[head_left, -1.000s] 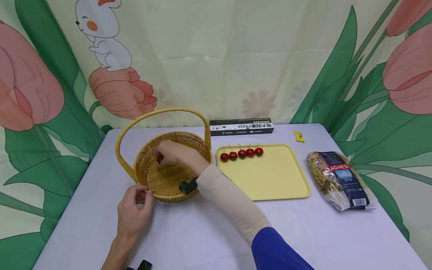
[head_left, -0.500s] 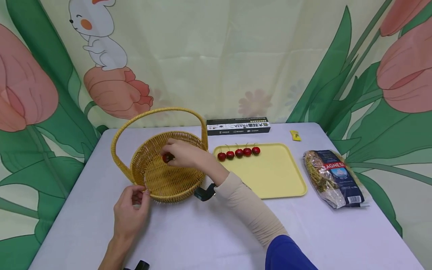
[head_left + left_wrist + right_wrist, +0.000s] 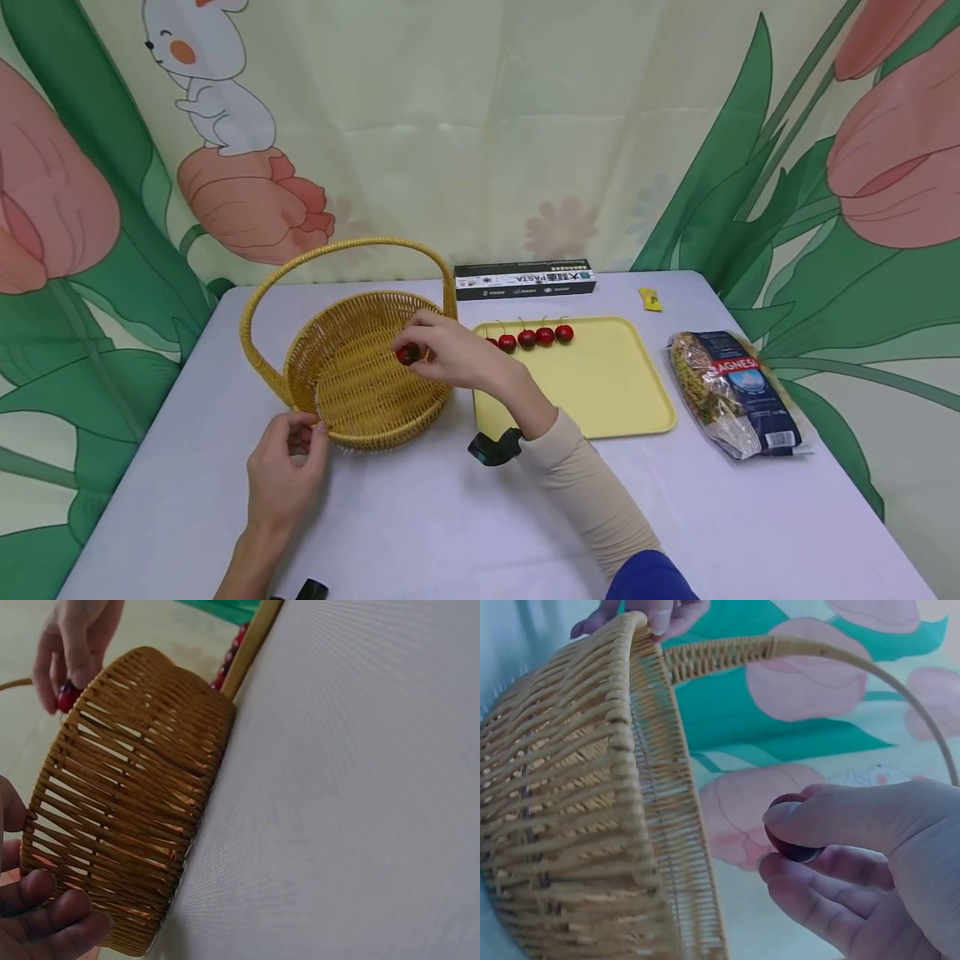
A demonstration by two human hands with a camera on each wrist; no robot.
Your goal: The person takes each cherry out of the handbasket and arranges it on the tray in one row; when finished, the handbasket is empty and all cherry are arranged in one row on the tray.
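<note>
My right hand (image 3: 461, 354) pinches a dark red cherry (image 3: 408, 354) between thumb and fingers, over the right side of a round wicker basket (image 3: 382, 439). In the right wrist view the thumb lies across the cherry (image 3: 789, 834), beside the basket's rim (image 3: 619, 742). My left hand (image 3: 287, 475) holds the basket's front-left rim between thumb and fingers; the left wrist view shows its fingers (image 3: 56, 919) against the woven wall. A row of several cherries with stems (image 3: 544, 336) lies along the back-left edge of a yellow tray (image 3: 607, 387), partly overlapped by my right hand.
The basket's tall arched handle (image 3: 352, 242) rises at its back left. Behind the tray lies a black pasta box (image 3: 525, 281). A small yellow packet (image 3: 650, 299) and a bag of Agnesi pasta (image 3: 735, 392) are to the right. A printed curtain (image 3: 435, 167) hangs behind the table.
My right hand has lifted the cherry from inside the basket and carried it rightward toward the rim nearest the tray. My left hand keeps its hold on the basket.
</note>
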